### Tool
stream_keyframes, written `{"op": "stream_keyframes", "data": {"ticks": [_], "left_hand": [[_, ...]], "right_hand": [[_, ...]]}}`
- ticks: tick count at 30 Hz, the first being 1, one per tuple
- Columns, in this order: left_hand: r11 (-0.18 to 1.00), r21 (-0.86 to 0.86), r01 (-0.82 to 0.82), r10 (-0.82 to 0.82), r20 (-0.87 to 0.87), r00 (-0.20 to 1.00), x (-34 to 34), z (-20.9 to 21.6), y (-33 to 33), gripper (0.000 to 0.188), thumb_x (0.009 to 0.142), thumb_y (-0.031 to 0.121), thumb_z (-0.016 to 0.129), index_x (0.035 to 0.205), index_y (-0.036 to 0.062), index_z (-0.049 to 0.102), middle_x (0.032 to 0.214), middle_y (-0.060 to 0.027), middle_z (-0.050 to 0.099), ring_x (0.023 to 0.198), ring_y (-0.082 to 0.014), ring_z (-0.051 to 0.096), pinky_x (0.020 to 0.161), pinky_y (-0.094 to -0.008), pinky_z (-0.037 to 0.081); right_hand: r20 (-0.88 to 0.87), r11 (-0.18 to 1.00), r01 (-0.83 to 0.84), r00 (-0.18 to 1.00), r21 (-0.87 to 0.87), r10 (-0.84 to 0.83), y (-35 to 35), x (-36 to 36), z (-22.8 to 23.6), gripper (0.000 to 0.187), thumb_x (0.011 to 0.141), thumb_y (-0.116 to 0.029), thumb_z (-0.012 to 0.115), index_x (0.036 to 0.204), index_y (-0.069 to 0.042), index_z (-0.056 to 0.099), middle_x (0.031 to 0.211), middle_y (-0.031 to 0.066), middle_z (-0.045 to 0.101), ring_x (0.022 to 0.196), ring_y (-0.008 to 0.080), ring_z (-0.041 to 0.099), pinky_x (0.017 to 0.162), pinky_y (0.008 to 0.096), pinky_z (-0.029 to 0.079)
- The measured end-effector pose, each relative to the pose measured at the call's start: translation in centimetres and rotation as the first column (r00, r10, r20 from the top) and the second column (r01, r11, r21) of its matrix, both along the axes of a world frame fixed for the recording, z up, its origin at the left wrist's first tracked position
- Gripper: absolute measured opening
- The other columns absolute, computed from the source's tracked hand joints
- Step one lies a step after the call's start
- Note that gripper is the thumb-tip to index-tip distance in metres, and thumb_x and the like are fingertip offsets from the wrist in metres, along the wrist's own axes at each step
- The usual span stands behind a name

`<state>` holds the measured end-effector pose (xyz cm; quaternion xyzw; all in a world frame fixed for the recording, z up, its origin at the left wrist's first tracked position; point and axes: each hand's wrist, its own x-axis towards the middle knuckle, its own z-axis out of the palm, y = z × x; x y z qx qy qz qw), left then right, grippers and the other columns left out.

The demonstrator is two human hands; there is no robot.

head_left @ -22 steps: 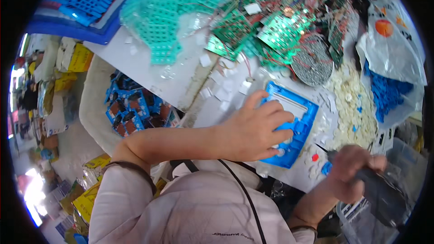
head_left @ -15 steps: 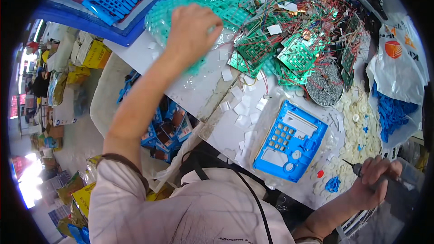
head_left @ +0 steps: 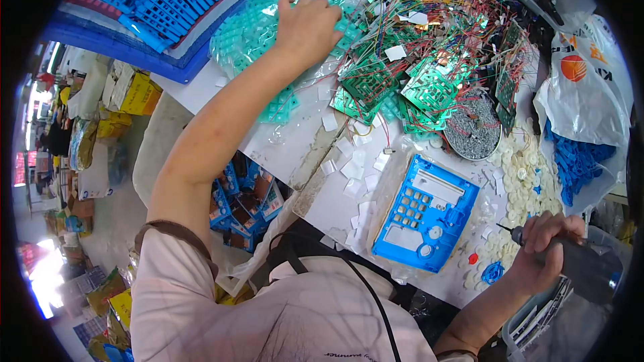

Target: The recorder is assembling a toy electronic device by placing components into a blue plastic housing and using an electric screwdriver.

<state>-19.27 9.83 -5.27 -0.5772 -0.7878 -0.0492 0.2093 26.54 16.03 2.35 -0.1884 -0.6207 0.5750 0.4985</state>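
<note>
My left hand (head_left: 308, 30) rests on a clear plastic bag of green rubber keypads (head_left: 248, 33) at the far left of the table. Its fingers are bent but apart, and nothing is visible in them. In my right hand (head_left: 547, 241) is a dark electric screwdriver (head_left: 590, 271), gripped round the body with its thin bit pointing left. A blue plastic housing (head_left: 444, 251) with keypad holes lies inner side up in front of me, touched by neither hand. Beyond it sit green circuit boards (head_left: 429, 94) and a round dish of small screws (head_left: 473, 124).
Tangled wires (head_left: 463, 20) cover the back. Pale round parts (head_left: 523, 174) spread at right, beside a white plastic bag (head_left: 583, 94) and blue parts (head_left: 577, 161). White paper pieces (head_left: 352, 169) lie left of the housing. Blue shells (head_left: 245, 194) fill a bin below the table edge.
My left hand has come down onto the bag of keypads, shifting right, and its fingers have spread. My right hand and the screwdriver have moved slightly left. The view has shifted a little.
</note>
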Motion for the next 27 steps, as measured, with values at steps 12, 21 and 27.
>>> {"op": "stream_keyframes", "data": {"ticks": [12, 21, 27], "left_hand": [[0.967, 0.006, 0.255, -0.254, 0.108, 0.961, -1.7, 4.1, -1.6, 0.018, 0.095, 0.022, 0.064, 0.097, 0.0045, 0.067, 0.091, -0.0153, 0.068, 0.088, -0.0377, 0.065, 0.077, -0.0467, 0.051], [0.762, -0.063, 0.644, -0.521, 0.531, 0.668, 9.6, 13.4, -8.6, 0.017, 0.092, 0.019, 0.067, 0.092, 0.0031, 0.061, 0.082, -0.0138, 0.060, 0.079, -0.0364, 0.059, 0.071, -0.0441, 0.046], [0.655, 0.037, 0.755, -0.457, 0.815, 0.356, 14.7, 11.0, -8.5, 0.023, 0.088, 0.018, 0.073, 0.103, 0.0035, 0.064, 0.083, -0.0109, 0.060, 0.075, -0.0301, 0.058, 0.067, -0.0398, 0.046]], "right_hand": [[0.131, 0.781, 0.548, 0.787, 0.301, -0.603, -0.6, 1.7, 1.8, 0.057, 0.089, -0.029, 0.073, 0.131, 0.003, 0.051, 0.091, 0.0140, 0.061, 0.080, 0.0225, 0.060, 0.075, 0.0349, 0.050], [0.534, 0.795, -0.240, 0.836, 0.556, -0.121, -5.3, -6.5, 3.9, 0.056, 0.072, -0.013, 0.083, 0.121, -0.002, 0.059, 0.123, 0.0175, 0.064, 0.105, 0.0285, 0.060, 0.089, 0.0374, 0.047], [0.629, 0.911, -0.375, 0.670, -0.171, 0.394, -6.9, -9.0, 1.2, 0.073, 0.078, -0.004, 0.082, 0.141, -0.004, 0.046, 0.074, 0.0011, 0.066, 0.055, 0.0101, 0.054, 0.053, 0.0251, 0.040]]}}
